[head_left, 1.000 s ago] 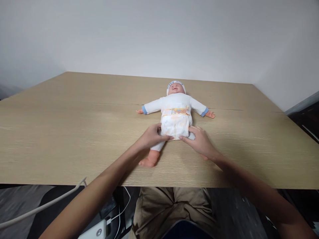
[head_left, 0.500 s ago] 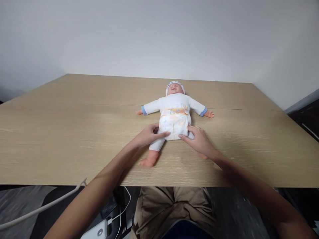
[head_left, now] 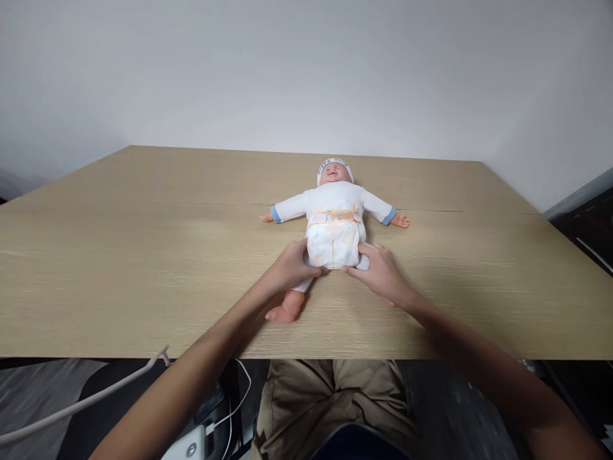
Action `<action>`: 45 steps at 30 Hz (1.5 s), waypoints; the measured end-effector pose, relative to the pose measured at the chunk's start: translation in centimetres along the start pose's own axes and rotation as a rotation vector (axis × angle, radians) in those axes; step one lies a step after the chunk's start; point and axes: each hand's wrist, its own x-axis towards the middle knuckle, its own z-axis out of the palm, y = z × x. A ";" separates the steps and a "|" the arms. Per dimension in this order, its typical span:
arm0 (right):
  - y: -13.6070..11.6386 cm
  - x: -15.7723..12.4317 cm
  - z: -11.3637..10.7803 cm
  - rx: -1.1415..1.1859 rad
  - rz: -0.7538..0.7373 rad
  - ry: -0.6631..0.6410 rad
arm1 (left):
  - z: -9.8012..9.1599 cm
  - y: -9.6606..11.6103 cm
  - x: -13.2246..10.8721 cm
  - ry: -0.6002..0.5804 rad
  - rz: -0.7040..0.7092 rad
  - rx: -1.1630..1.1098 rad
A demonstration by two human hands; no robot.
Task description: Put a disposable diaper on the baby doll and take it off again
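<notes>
A baby doll (head_left: 334, 194) in a white outfit with blue cuffs and a printed white cap lies on its back on the table, arms spread. Around its hips and belly is a white diaper (head_left: 334, 246) with an orange printed waistband. My left hand (head_left: 293, 265) grips the diaper's leg edge on the left, thumb at the crotch and fingers at the hip. On the other side my right hand (head_left: 378, 269) grips the opposite leg edge the same way, its thumb near the crotch. The doll's right-side leg is mostly hidden behind my right hand.
The wooden table (head_left: 143, 268) reaches back to a pale wall (head_left: 306, 76). Below its front edge are a white charger with a cable (head_left: 189, 444) and a pale curved bar (head_left: 86, 401) at lower left. A dark object (head_left: 589, 223) stands at the right.
My thumbs have slid down to the diaper's lower edge at the crotch. My left hand covers more of the doll's thigh. The doll has stayed in place.
</notes>
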 end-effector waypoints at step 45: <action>3.7 -2.2 -2.2 0.226 -0.036 0.036 | -4.1 -2.5 -2.2 0.110 0.000 -0.143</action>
